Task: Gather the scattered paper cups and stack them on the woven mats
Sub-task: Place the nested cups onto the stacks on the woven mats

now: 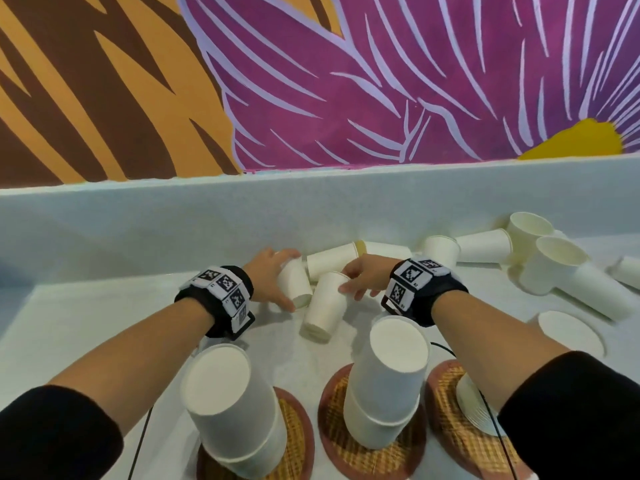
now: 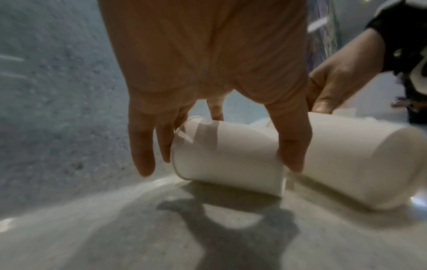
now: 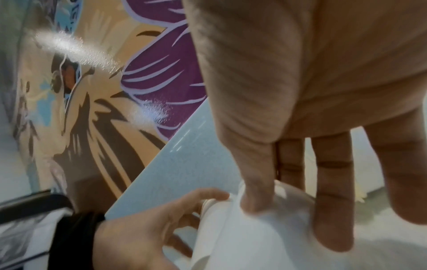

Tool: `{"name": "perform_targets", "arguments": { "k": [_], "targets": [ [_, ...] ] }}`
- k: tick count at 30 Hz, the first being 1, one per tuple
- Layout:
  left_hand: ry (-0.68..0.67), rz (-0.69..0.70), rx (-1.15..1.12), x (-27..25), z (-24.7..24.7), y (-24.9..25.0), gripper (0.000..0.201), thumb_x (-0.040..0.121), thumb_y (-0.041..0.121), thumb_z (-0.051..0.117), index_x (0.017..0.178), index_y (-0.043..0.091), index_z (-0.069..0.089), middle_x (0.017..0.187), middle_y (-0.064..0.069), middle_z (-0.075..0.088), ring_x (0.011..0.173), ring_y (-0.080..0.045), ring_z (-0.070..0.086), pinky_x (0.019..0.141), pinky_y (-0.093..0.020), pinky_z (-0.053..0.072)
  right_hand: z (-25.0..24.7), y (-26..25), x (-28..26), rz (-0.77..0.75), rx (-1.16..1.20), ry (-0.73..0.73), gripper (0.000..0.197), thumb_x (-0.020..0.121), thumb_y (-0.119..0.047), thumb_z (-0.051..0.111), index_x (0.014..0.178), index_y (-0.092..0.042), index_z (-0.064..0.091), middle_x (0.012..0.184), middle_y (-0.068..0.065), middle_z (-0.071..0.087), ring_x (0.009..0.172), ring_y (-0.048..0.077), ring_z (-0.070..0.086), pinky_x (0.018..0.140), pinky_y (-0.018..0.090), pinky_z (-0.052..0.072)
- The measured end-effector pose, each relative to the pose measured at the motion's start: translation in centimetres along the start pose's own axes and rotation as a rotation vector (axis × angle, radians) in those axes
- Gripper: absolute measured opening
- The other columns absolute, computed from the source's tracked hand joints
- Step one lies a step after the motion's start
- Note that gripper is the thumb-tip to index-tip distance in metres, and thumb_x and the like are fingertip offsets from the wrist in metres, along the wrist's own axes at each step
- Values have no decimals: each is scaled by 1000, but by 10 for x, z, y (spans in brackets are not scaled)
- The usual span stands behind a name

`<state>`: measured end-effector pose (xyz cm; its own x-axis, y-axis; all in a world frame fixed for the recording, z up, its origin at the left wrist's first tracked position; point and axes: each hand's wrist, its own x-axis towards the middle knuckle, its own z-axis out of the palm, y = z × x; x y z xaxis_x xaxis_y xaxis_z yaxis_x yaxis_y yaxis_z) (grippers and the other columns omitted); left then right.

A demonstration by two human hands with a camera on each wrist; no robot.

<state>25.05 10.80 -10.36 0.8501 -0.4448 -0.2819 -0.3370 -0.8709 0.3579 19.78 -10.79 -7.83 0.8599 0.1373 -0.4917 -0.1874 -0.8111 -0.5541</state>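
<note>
Two white paper cups lie on their sides mid-counter. My left hand grips the left cup, thumb on its near wall and fingers round its rim end; the left wrist view shows this hand on that cup. My right hand pinches the rim of the right cup. In the right wrist view the thumb presses on this cup's edge. Three woven mats sit near me, each with an upside-down stack: left stack, middle stack, right stack partly hidden by my right forearm.
Several loose cups lie scattered along the back right by the pale backsplash. More cups lie just behind my hands. One upside-down cup stands at the right. Thin black cables run from my wrists over the mats.
</note>
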Motion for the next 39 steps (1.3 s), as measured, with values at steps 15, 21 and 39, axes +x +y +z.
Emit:
{"name": "perform_targets", "arguments": {
  "k": [15, 21, 39],
  "targets": [
    [-204, 66, -1576, -40, -47, -9, 108, 42, 34, 77, 140, 12, 37, 127, -28, 55, 113, -52, 55, 80, -53, 53, -22, 3, -9, 211, 484, 286, 14, 91, 2, 42, 87, 8, 54, 68, 25, 68, 69, 34, 68, 93, 51, 50],
    [-255, 81, -1540, -39, -44, -3, 95, 45, 34, 77, 132, 9, 47, 118, -21, 59, 116, -46, 56, 82, -53, 53, -23, -4, -12, 199, 421, 273, 30, 88, 6, 37, 64, 4, 54, 58, 20, 64, 76, 37, 63, 96, 49, 50],
    [84, -247, -1402, -30, -21, 10, 31, 89, 37, 56, 112, 17, 55, 89, -13, 61, 51, -20, 64, 41, -19, 49, -23, -18, -2, -19, 472, 249, 28, 95, -32, 51, 104, -8, 63, 91, 2, 64, 67, 15, 62, 67, 30, 52]
  ]
}}
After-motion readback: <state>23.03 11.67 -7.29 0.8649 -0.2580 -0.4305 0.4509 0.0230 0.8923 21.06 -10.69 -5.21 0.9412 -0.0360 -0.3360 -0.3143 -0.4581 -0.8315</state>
